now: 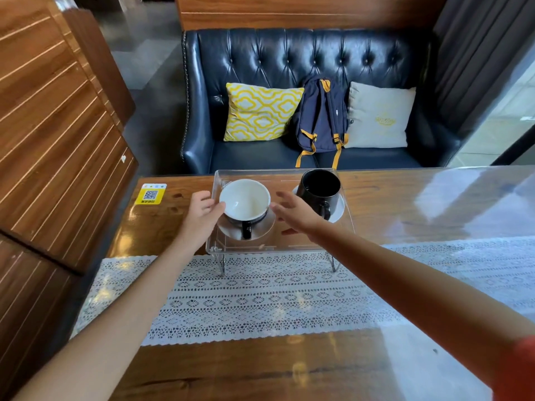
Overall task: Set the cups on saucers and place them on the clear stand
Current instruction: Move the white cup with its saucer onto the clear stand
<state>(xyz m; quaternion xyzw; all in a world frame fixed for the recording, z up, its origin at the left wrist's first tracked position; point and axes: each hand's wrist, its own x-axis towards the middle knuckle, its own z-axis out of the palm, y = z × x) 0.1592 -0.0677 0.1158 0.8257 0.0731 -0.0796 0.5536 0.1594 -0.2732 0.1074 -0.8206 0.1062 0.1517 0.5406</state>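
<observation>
- Two cups sit on saucers on the clear stand [215, 250], which rests on a wooden table [376, 204] over a lace runner [260, 296].
- Far left, a yellow QR sticker [150, 194] lies on the tabletop.
- Left hand [202, 212] is spread loose beside the stand's left edge, fingers [215, 209] near the white-lined cup's rim; whether they touch is unclear.
- White-lined cup [244, 199] stands on its saucer [263, 227], dark handle toward the camera.
- Right hand [295, 211] hovers relaxed and empty between the cups.
- Black cup [320, 188] stands on a white saucer [338, 211] at the stand's right end.
</observation>
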